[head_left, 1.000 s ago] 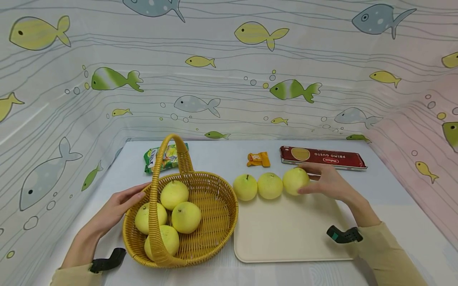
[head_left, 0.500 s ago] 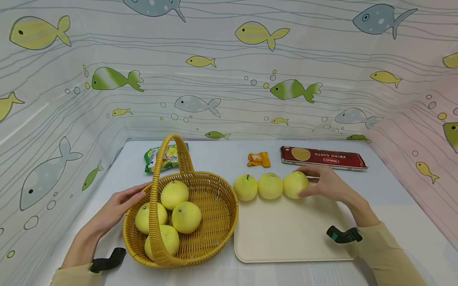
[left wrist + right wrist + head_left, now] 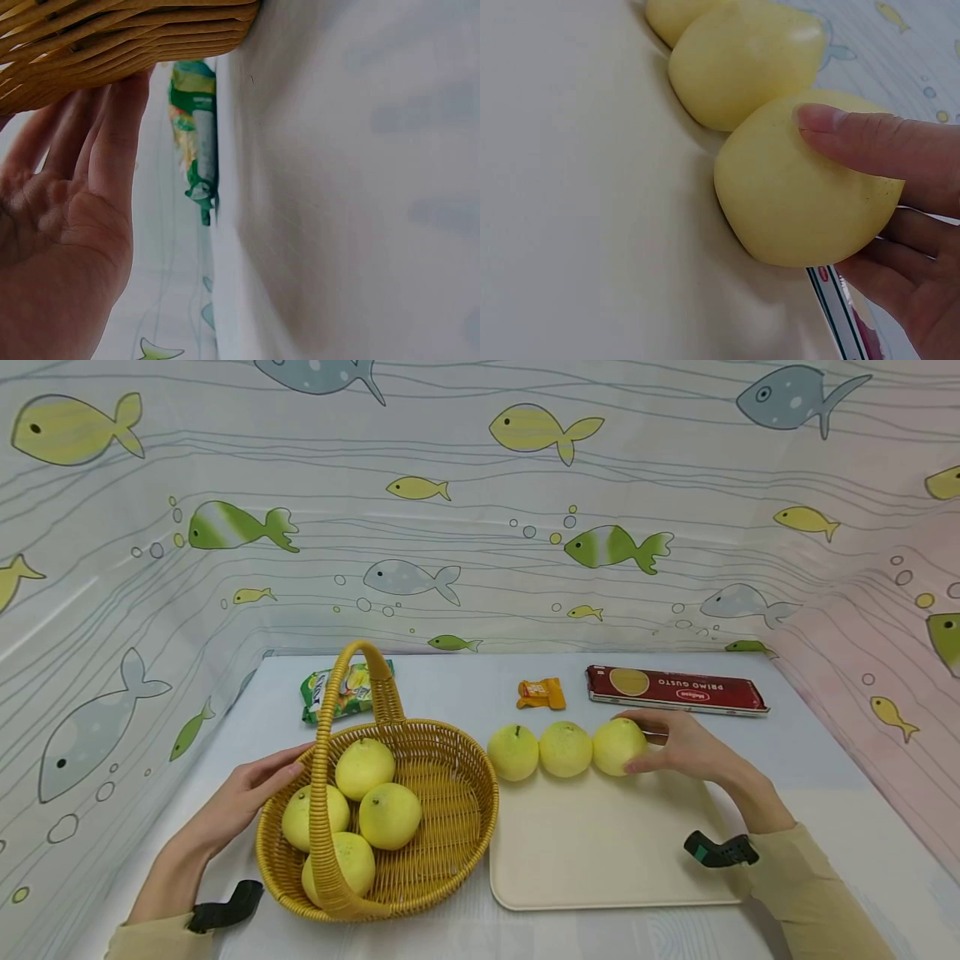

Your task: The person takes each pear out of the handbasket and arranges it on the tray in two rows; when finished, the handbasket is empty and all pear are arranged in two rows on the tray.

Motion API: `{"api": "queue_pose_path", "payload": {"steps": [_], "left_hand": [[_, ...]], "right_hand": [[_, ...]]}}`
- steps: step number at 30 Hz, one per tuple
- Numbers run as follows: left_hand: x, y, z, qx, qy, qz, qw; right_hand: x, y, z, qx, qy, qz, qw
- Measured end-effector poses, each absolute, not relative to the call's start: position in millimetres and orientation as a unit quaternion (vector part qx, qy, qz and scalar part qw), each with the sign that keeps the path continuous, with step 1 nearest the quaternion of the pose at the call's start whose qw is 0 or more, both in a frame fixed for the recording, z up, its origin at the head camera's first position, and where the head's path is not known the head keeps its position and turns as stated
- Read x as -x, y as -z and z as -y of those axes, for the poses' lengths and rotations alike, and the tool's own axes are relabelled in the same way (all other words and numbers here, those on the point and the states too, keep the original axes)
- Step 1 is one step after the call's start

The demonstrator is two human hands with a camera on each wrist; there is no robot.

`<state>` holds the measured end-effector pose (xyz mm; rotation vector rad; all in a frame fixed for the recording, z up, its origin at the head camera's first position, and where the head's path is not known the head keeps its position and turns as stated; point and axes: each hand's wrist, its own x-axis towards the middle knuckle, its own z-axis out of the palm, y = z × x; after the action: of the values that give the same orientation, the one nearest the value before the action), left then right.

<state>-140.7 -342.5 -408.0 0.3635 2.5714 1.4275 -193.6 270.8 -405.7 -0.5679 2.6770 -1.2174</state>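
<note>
This place is looking like a small booth (image 3: 675, 481). Pale walls (image 3: 465, 402) are standing behind a white counter (image 3: 465, 693) and along both its sides. Drawn yellow, green and grey-blue fish (image 3: 527, 428) and bubbles (image 3: 530, 532) are swimming over them. The walls are creasing like soft sheets. Whether a home or shop is holding it, I cannot tell.

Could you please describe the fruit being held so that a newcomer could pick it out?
Find the cream tray, right of the wicker basket. Along its far side stand three pale yellow fruits. Yours is the rightmost fruit, the only one in the right grip.
</note>
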Motion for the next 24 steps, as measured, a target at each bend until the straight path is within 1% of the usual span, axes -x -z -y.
{"api": "queue_pose_path", "payload": {"steps": [12,24], "left_hand": [[141.2,408.3,343.2,-0.120,-0.475,-0.867,0.089],[141.1,409.0,343.7,-0.129,-0.487,-0.859,0.088]], "right_hand": [[192.0,405.7,-267.6,0.180,0.406,-0.893,0.070],[194.5,411.1,-268.0,0.182,0.380,-0.903,0.082]]}}
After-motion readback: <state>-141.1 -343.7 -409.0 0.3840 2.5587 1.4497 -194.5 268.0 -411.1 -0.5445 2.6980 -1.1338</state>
